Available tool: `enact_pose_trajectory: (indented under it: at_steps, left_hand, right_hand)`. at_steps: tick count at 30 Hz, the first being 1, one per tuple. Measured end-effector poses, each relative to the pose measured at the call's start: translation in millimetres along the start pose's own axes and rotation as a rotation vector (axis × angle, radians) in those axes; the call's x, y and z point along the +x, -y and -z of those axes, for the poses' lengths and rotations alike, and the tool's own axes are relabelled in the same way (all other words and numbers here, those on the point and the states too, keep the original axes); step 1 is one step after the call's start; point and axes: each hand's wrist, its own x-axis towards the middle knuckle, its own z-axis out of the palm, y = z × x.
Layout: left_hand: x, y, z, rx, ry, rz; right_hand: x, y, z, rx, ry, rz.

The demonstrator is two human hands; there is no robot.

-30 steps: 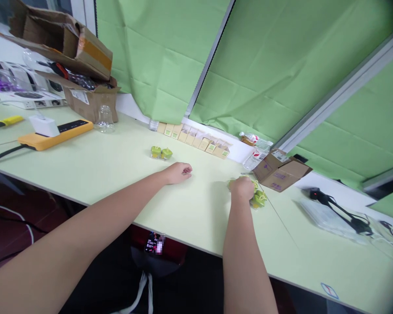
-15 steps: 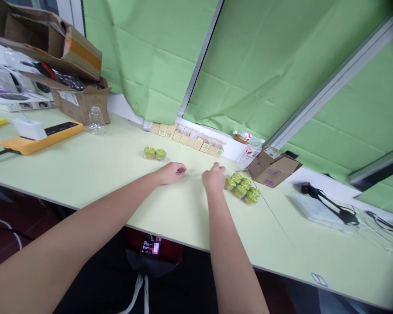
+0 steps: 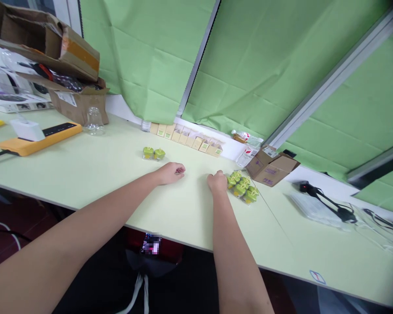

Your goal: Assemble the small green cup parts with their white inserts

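My left hand (image 3: 172,172) rests on the pale green table (image 3: 94,168) with its fingers curled into a loose fist, nothing visible in it. My right hand (image 3: 218,181) lies closed on the table just left of a cluster of several small green pieces (image 3: 243,188), touching or nearly touching the nearest one. Two more green pieces (image 3: 153,153) stand side by side farther left, beyond my left hand.
A row of small tan boxes (image 3: 186,137) lines the back edge under green curtains. An open cardboard box (image 3: 271,168) sits right of the cluster. A yellow power strip (image 3: 39,135), glass jar (image 3: 93,122) and cartons stand at far left. Black cables and a clear bag lie at right.
My right hand left the green cluster, swung left over the table, then came back down beside the cluster. My left hand stayed put.
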Motion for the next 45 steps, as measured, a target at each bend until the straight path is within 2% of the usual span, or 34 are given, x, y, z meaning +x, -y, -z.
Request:
enact_pose_trajectory:
  at_steps: [13,19,22,24,28,29,31,35,42,45]
  left_hand:
    - [-3.0,-10.5,3.1,0.03,0.008,-0.024]
    - [-3.1,-13.5,4.5,0.033,0.017,-0.013]
    - [-3.1,-11.7,4.0,0.035,0.016,-0.01]
    - [-3.1,-9.4,3.4,0.028,0.015,-0.007]
    - [-2.4,-5.2,2.4,0.023,0.019,-0.016]
    - [-2.0,-4.9,2.3,0.025,0.02,-0.018]
    - [-1.4,-5.0,2.3,0.034,0.021,-0.018]
    - [-1.5,-6.7,3.7,0.053,0.028,-0.01]
    - [-3.1,-9.4,4.1,0.06,0.037,-0.017]
    - [-0.6,-16.7,11.6,0.137,-0.052,-0.106]
  right_hand:
    - [19.3,-14.4,-11.9,0.087,-0.104,0.013]
    - [15.9,-13.9,9.6,0.076,-0.046,0.017]
    - [14.4,-17.6,25.7,-0.022,-0.006,-0.078]
    - [15.9,-25.6,33.2,-0.06,0.078,-0.132]
    - [21.5,-53.6,41.0,-0.057,0.424,-0.119]
    - [22.5,-61.3,42.4,-0.053,0.479,-0.129]
    - [23.5,-74.2,44.6,-0.063,0.504,-0.145]
    - [24.1,-85.1,44.8,-0.117,0.446,-0.102]
    - [27.6,-83.8,40.3,-0.111,0.341,-0.006]
    - [27.1,-81.8,39.7,-0.112,0.331,0.006]
